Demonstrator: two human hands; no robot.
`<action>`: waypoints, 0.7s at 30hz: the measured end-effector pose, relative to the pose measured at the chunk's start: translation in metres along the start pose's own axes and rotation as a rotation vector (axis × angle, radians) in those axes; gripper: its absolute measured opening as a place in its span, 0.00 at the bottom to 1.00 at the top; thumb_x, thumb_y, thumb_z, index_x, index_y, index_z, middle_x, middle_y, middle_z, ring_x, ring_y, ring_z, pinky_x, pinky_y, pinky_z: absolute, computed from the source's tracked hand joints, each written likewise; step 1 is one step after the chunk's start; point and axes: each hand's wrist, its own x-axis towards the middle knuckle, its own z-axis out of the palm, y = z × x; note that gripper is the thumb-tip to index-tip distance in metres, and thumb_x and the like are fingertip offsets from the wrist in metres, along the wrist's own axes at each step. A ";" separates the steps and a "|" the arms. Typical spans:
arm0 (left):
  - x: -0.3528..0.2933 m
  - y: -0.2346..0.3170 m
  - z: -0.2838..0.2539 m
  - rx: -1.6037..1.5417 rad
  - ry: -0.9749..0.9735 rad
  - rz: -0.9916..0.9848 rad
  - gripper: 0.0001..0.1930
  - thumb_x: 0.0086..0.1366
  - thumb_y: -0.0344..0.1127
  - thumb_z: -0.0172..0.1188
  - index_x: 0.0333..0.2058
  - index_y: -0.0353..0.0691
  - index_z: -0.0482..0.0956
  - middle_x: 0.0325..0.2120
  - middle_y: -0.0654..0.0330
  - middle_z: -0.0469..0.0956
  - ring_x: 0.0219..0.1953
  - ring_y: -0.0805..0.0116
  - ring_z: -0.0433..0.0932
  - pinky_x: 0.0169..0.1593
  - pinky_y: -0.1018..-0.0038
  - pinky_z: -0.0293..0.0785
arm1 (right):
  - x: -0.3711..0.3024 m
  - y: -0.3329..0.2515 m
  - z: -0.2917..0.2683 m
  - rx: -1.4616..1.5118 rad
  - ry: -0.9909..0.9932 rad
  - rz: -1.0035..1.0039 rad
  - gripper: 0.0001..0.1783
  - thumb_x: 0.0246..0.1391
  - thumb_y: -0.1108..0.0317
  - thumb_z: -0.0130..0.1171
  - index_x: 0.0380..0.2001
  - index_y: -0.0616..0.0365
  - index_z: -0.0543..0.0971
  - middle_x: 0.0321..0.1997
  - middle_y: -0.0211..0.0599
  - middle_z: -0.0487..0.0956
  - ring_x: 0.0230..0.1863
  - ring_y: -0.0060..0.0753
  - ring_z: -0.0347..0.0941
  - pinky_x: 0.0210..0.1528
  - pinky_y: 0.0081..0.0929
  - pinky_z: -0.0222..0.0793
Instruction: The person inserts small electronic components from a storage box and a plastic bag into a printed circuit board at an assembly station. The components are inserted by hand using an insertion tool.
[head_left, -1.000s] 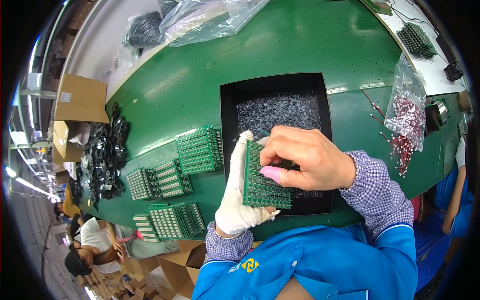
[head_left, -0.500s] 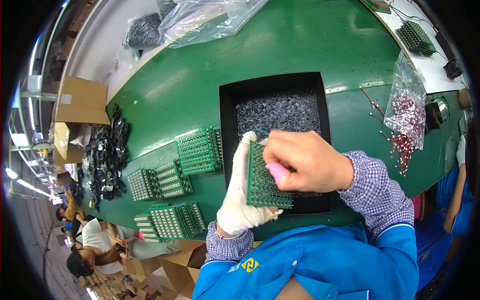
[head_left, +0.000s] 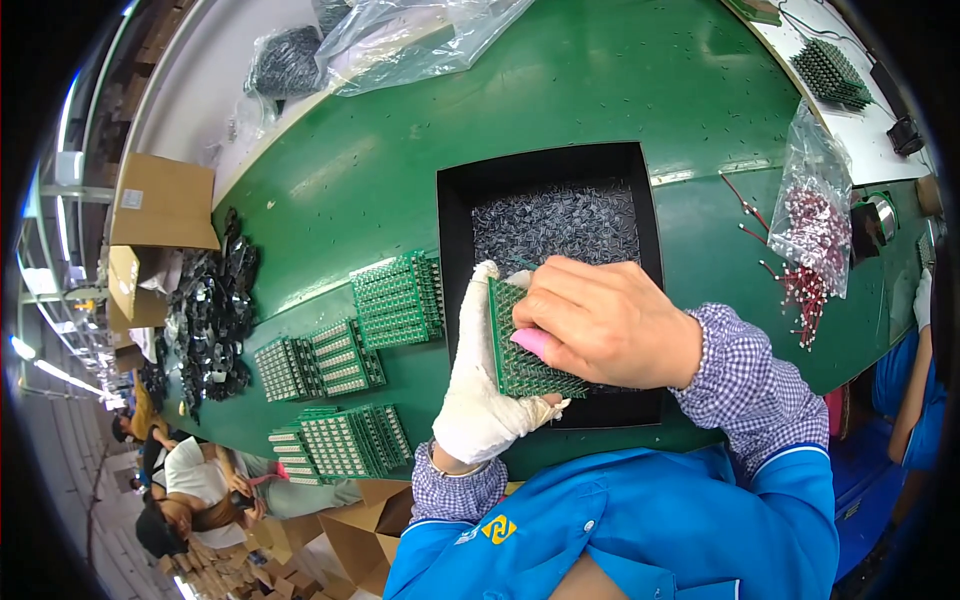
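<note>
In a white glove, my left hand (head_left: 478,400) is closed round the edge of a green circuit board panel (head_left: 520,372). The panel is tilted over the near part of a black tray (head_left: 650,300), and its face bristles with small parts and wire leads. My right hand (head_left: 600,325) is bare except for a pink cover on one digit. Its fingers are pinched against the panel's face; whatever lies between them is too small or hidden to make out. Inside the tray, behind my hands, is a heap of small dark components with thin leads (head_left: 555,222).
Green panel stacks (head_left: 398,300) stand on the green table (head_left: 360,160) to the left, beside a dark pile of shiny pieces (head_left: 212,310) and a cardboard box (head_left: 165,200). To the right lies a clear bag of red-and-white wires (head_left: 812,225). Other people sit at both sides.
My right hand has shifted slightly left across the panel, its fingers still pinched. The panel has moved a little left and changed its tilt in my left hand.
</note>
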 end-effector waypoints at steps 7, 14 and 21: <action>0.000 0.004 0.002 -0.178 0.017 -0.055 0.66 0.30 0.28 0.75 0.69 0.43 0.41 0.62 0.49 0.60 0.61 0.52 0.64 0.64 0.65 0.61 | 0.001 -0.002 -0.012 0.150 -0.055 0.161 0.10 0.41 0.76 0.63 0.28 0.56 0.74 0.28 0.32 0.72 0.24 0.29 0.67 0.22 0.23 0.61; 0.000 -0.002 0.001 -0.382 0.013 -0.102 0.65 0.32 0.28 0.75 0.69 0.44 0.42 0.62 0.50 0.59 0.60 0.51 0.65 0.64 0.65 0.63 | 0.002 0.003 -0.009 0.389 -0.032 0.160 0.10 0.41 0.77 0.62 0.26 0.56 0.72 0.27 0.31 0.71 0.24 0.28 0.66 0.22 0.22 0.60; 0.000 0.000 0.002 -0.290 0.022 -0.064 0.65 0.34 0.30 0.77 0.69 0.45 0.42 0.62 0.50 0.60 0.60 0.52 0.66 0.63 0.64 0.64 | 0.001 0.001 -0.011 0.270 -0.052 0.169 0.09 0.41 0.79 0.62 0.26 0.56 0.73 0.27 0.30 0.72 0.24 0.26 0.66 0.23 0.21 0.60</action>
